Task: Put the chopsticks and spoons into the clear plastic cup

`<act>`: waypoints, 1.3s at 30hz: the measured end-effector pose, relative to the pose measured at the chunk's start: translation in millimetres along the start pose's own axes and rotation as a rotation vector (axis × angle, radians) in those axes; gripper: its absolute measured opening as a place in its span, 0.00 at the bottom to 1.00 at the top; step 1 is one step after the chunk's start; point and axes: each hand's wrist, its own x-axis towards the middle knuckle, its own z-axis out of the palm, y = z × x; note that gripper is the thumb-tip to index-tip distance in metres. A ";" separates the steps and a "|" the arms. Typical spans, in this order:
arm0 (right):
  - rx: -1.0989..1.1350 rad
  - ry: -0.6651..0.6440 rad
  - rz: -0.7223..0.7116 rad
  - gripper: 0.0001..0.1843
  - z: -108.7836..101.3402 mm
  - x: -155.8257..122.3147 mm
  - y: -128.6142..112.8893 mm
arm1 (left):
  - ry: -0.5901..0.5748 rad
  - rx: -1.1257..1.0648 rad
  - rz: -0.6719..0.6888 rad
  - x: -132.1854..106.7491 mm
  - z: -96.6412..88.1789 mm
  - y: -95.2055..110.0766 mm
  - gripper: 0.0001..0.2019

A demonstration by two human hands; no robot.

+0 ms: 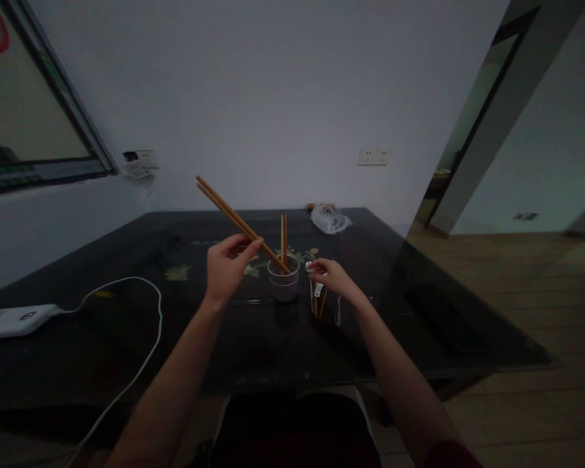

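My left hand pinches a pair of wooden chopsticks, which slant down to the right with their lower ends at the mouth of a clear cup. More chopsticks stand upright in that cup. To the right, my right hand has its fingertips closed above a bunch of utensils. In it show a spoon's shiny round end, a white or metal piece and wooden sticks. A dark or clear holder around them is hard to make out. What the right fingertips grip is hidden.
A crumpled clear plastic bag lies at the table's back edge by the wall. On the left are a white power strip and its white cable. A dark flat object rests on the black table at right.
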 end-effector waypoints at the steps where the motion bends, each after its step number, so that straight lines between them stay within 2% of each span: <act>1: -0.074 -0.031 0.001 0.15 3.8 0.2 3.1 | 0.025 0.003 0.011 9.9 -1.8 0.7 0.16; 3: -0.175 -0.054 0.012 0.21 13.1 -0.9 5.5 | 0.022 0.034 0.025 29.2 -1.6 -1.6 0.16; 7: -0.223 -0.065 -0.006 0.34 31.1 -5.0 3.6 | -0.175 0.106 -0.022 53.5 9.5 -21.0 0.16; 11: -0.203 -0.100 -0.018 0.42 41.0 -5.0 4.9 | -0.364 0.202 -0.070 56.9 21.0 -49.2 0.16; 17: -0.080 -0.091 -0.054 0.41 46.7 -2.2 7.9 | -0.475 0.239 -0.115 52.9 26.9 -78.0 0.14; 22: -0.068 -0.101 -0.075 0.38 49.0 -1.6 8.4 | -0.506 0.220 -0.177 48.4 29.7 -90.3 0.15; 28: -0.072 -0.091 -0.065 0.37 49.3 -1.1 10.5 | -0.548 0.196 -0.154 45.0 34.1 -104.1 0.17; 34: -0.073 -0.107 -0.080 0.36 49.9 -1.5 7.0 | -0.520 0.159 -0.145 42.4 39.2 -102.1 0.15; 39: -0.064 -0.094 -0.080 0.35 51.1 -2.7 4.4 | -0.476 0.106 -0.185 49.2 44.3 -98.9 0.18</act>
